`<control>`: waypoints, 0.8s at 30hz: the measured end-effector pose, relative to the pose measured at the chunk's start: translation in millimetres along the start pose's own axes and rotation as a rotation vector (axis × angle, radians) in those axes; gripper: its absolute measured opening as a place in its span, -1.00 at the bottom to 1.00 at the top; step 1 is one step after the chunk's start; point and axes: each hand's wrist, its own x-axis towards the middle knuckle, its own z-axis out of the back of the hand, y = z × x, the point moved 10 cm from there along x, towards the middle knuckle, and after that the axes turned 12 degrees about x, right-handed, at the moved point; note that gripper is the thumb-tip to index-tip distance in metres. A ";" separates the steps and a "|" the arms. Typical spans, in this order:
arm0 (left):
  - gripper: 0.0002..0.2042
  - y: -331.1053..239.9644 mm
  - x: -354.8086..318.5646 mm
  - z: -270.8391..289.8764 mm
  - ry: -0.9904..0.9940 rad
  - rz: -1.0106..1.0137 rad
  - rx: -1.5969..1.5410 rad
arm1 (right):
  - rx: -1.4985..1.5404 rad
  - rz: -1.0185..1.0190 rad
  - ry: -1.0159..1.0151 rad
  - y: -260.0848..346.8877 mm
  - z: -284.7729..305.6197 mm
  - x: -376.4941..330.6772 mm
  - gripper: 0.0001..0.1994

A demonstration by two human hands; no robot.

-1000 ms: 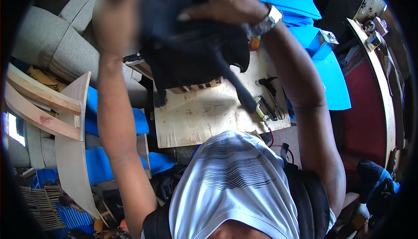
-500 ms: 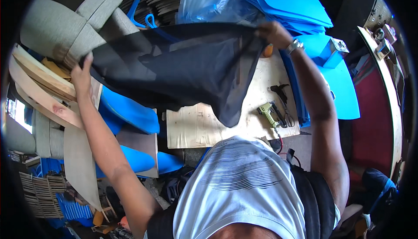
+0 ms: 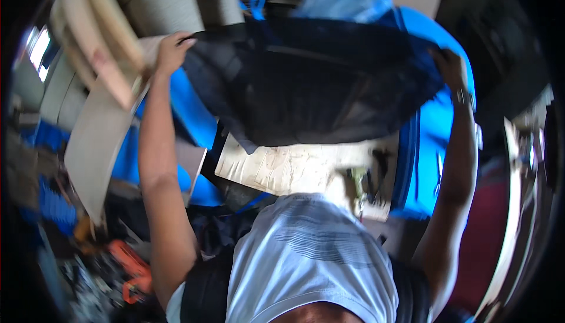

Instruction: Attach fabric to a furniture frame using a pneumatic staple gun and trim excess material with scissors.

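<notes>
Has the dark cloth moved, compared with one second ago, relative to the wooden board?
Yes. The dark cloth, bunched over the wooden board earlier, is now spread wide between the left hand and the right hand, covering only the board's far edge.

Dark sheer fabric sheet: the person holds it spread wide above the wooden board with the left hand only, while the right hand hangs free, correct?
Not quite. The head view shows both hands gripping the dark sheer fabric sheet: the left hand holds one corner and the right hand, with a wristwatch, holds the other. It is spread wide above the wooden board.
</notes>
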 end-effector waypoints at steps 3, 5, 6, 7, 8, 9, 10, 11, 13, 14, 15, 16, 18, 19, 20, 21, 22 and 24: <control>-0.77 3.6 -7.2 8.3 0.022 0.015 0.062 | 0.115 -0.053 0.040 -15.4 -10.2 -21.1 -0.65; -0.77 23.4 -12.7 -8.7 0.230 0.226 -0.125 | 0.275 -0.010 0.028 -21.4 -20.0 -32.0 -0.73; -0.77 31.3 -19.0 -3.0 0.214 0.238 -0.130 | 0.282 -0.026 0.021 -7.8 -23.8 -40.0 -0.75; -0.77 36.0 -26.0 2.4 0.135 0.252 -0.161 | 0.305 -0.064 0.005 -12.6 -27.0 -44.7 -0.76; -0.77 39.7 -31.3 7.0 0.060 0.261 -0.190 | 0.330 -0.107 -0.011 -21.4 -34.1 -48.0 -0.77; -0.73 46.7 -37.8 9.0 0.015 0.273 -0.168 | 0.419 -0.146 -0.007 -34.8 -41.8 -51.6 -0.78; -0.73 52.0 -43.8 2.7 0.022 0.268 -0.173 | 0.471 -0.203 -0.007 -43.0 -50.5 -59.2 -0.78; -0.72 58.8 -48.3 -0.6 0.013 0.279 -0.135 | 0.554 -0.207 0.016 -44.7 -63.1 -69.1 -0.77; -0.68 59.4 -57.8 -13.6 0.005 0.347 -0.263 | 0.478 -0.263 0.160 -42.0 -85.4 -93.4 -0.75; -0.68 70.1 -72.4 -24.7 -0.043 0.481 -0.498 | 0.595 -0.295 0.207 -35.5 -95.3 -116.5 -0.75; -0.69 89.0 -91.0 -39.0 -0.087 0.611 -0.731 | 0.663 -0.312 0.275 -26.9 -102.8 -135.9 -0.77; -0.71 115.3 -108.8 -46.7 -0.201 0.504 -0.954 | 0.739 -0.324 0.346 -17.4 -114.3 -151.5 -0.78; -0.73 104.7 -130.3 -76.2 -0.179 0.681 -1.293 | 1.032 -0.523 0.321 -31.1 -124.9 -183.2 -0.79; -0.73 86.2 -135.7 -81.1 -0.141 0.773 -1.260 | 0.973 -0.474 0.269 -25.9 -121.3 -187.5 -0.80; -0.70 127.4 -124.8 -93.2 -0.083 0.759 -1.099 | 0.808 -0.293 0.288 -20.6 -122.5 -154.2 -0.78; -0.69 114.3 -118.3 -111.9 0.012 0.734 -1.036 | 0.713 -0.356 0.256 -14.3 -121.1 -151.5 -0.77; -0.68 96.8 -108.6 -118.5 0.100 0.696 -0.968 | 0.729 -0.370 0.193 -30.1 -129.9 -149.6 -0.77; -0.67 62.0 -94.3 -133.4 0.242 0.594 -1.009 | 0.758 -0.419 0.094 -53.2 -149.2 -140.2 -0.79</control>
